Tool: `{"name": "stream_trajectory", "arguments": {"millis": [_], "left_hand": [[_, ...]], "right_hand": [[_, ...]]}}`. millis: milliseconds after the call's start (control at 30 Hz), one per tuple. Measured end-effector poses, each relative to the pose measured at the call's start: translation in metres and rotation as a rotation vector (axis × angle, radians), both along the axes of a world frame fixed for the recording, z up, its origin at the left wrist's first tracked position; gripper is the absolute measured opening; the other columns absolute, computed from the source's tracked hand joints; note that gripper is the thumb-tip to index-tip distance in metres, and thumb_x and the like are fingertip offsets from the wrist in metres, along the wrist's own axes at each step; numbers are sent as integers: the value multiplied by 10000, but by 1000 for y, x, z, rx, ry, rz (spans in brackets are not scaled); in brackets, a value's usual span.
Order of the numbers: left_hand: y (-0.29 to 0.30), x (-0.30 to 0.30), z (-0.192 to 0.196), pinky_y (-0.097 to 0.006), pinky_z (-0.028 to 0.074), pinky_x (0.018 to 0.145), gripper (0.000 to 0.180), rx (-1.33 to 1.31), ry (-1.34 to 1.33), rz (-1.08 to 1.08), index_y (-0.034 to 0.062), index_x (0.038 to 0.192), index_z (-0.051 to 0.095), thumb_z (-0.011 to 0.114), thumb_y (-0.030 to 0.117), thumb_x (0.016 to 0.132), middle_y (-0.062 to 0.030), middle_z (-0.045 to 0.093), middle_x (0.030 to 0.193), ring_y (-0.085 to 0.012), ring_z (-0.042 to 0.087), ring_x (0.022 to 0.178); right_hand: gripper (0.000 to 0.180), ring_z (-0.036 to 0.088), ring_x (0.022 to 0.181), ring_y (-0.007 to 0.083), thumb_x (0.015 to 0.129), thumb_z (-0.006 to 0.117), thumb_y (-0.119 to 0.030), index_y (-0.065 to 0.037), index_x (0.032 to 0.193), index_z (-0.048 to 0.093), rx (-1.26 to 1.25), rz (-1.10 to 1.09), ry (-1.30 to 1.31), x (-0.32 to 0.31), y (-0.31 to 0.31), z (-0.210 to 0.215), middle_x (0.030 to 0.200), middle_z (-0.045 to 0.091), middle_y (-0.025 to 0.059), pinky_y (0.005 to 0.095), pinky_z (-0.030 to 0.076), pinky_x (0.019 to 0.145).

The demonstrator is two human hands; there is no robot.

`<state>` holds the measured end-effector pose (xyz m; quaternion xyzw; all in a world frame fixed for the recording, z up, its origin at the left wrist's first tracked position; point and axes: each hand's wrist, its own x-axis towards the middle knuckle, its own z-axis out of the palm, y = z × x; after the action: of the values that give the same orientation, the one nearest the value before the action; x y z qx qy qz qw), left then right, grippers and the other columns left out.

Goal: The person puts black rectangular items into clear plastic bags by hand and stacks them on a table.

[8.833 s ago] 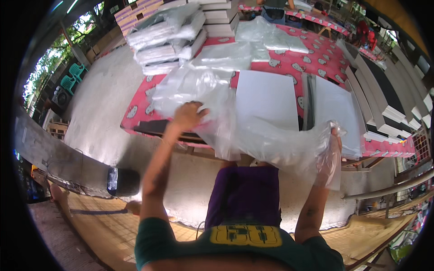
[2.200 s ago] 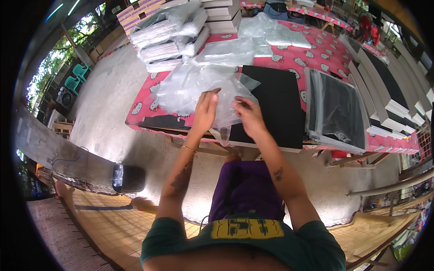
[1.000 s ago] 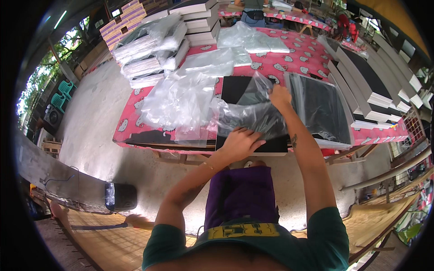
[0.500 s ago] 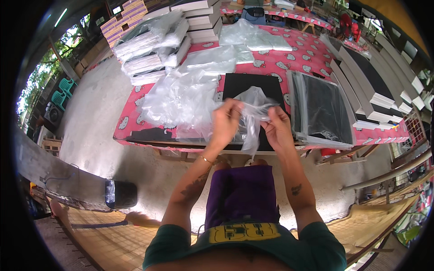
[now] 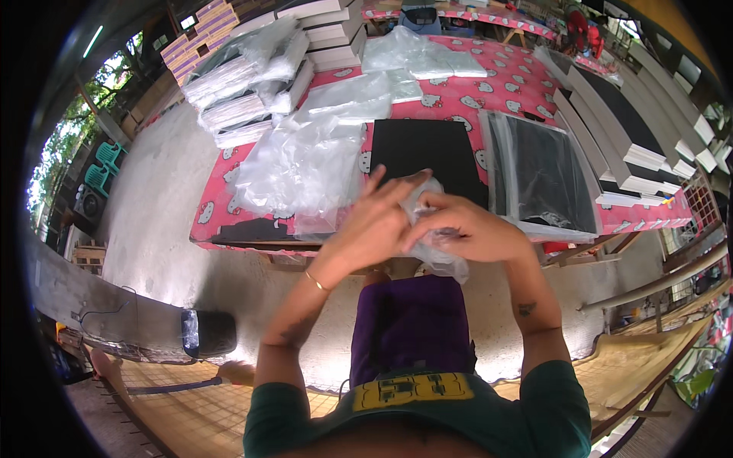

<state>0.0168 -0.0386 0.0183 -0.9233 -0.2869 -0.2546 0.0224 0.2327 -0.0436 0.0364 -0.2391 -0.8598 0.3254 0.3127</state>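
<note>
A crumpled clear plastic bag [image 5: 449,266] is bunched between my two hands, over the near edge of the table. My left hand [image 5: 374,225] grips its left side, with the index finger stretched along the plastic and other fingers raised. My right hand [image 5: 477,229] is curled over the bag from the right, thumb and index finger bent around it. Part of the bag is hidden by the hands. Behind them a flat black board [image 5: 424,149] lies on the pink patterned tablecloth [image 5: 519,80].
Loose clear bags [image 5: 294,172] lie left of the board. Flat plastic sleeves [image 5: 427,57] are farther back. A bagged black board [image 5: 538,172] lies right, beside stacks of black-topped white slabs [image 5: 622,130]. Wrapped stacks [image 5: 244,76] stand at the back left.
Both hands have come closer together and a little nearer to me, with the bag gathered between them. More of the black board now shows. My right wrist has bent inward.
</note>
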Motion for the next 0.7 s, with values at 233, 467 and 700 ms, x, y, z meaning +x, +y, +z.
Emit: {"name": "stream_trajectory", "arguments": {"millis": [233,467,700], "left_hand": [[11,-77,-20,-515,400,949,406,-73,-264,194,1,664,554,669,365,801,-217,626,1083,-337,627,976],[-25,-48,-20,-237,441,582,199,-936,-746,-117,51,882,472,564,218,941,-50,583,786,-88,560,696],[-19,-66,-43,-282,486,664,243,-1231,-408,-226,2,990,590,596,235,920,-83,639,841,-129,609,765]], "right_hand": [[371,605,869,324,849,608,-386,-36,940,691,56,-591,-765,97,-5,-11,948,596,159,410,470,762],[390,640,899,211,850,641,-407,-29,941,680,-531,109,104,84,-12,-75,975,665,98,335,493,774],[206,651,898,224,904,599,-187,-2,976,655,-1195,-242,1273,73,-31,-90,905,678,118,362,521,783]]}}
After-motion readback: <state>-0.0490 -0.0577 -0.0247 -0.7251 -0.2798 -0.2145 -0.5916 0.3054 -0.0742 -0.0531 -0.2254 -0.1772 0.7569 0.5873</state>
